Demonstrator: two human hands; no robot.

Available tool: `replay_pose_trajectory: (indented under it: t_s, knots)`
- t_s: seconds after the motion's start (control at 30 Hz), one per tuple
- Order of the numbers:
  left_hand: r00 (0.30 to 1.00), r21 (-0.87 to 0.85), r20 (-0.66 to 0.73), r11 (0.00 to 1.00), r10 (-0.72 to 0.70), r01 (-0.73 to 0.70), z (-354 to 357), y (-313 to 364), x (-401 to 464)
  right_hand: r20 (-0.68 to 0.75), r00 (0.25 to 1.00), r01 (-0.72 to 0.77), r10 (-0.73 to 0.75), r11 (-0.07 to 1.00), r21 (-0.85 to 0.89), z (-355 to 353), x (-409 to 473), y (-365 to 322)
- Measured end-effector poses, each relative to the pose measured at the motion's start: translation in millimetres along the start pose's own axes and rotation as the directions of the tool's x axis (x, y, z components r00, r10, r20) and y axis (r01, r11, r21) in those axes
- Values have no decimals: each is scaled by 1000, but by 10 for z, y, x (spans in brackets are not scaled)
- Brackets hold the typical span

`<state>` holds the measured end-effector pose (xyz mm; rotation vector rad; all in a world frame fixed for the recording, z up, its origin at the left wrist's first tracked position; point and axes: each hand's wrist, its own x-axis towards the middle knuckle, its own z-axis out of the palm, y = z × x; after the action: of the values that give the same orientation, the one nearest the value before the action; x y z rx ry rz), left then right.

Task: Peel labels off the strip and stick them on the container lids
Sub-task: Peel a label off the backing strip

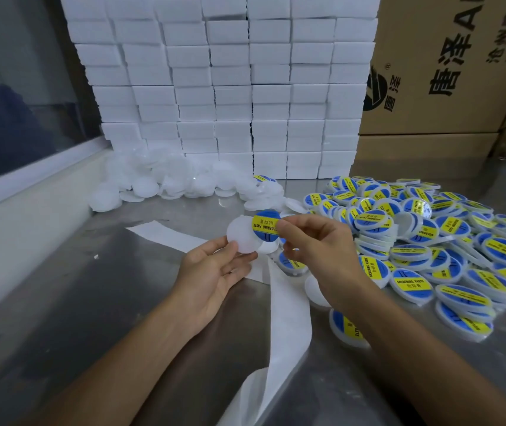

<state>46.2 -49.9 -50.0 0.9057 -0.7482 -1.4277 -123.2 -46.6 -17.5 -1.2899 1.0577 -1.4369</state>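
Observation:
My left hand (215,269) pinches a round white lid (241,236) by its lower edge and holds it above the metal table. My right hand (313,244) pinches a round blue and yellow label (265,229) by its right edge, and the label overlaps the right part of the lid. A long white backing strip (288,305) runs from the table's middle down toward me, under both hands. One labelled piece (290,263) lies partly hidden beneath my right hand.
A heap of labelled lids (430,241) fills the right side of the steel table (92,302). Plain white lids (169,182) are piled at the back left. Behind them rises a wall of white boxes (230,87), with cardboard cartons (448,72) to its right.

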Motion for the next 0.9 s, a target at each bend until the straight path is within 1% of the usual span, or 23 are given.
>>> replay_pose_trajectory:
  t_s: [0.2, 0.5, 0.63, 0.9]
  knots:
    - [998, 76, 46, 996, 44, -48, 0, -14, -55, 8, 999, 46, -46, 992, -113, 1, -26, 10]
    - [996, 147, 56, 986, 68, -76, 6, -16, -72, 50, 996, 80, -72, 981, -176, 16, -53, 13]
    - [996, 147, 65, 987, 57, -66, 5, -8, -89, 51, 997, 74, -65, 979, -192, 16, -50, 25]
    - [998, 143, 40, 988, 53, -58, 13, -16, -86, 54, 995, 90, -80, 974, -209, 1, -42, 47]
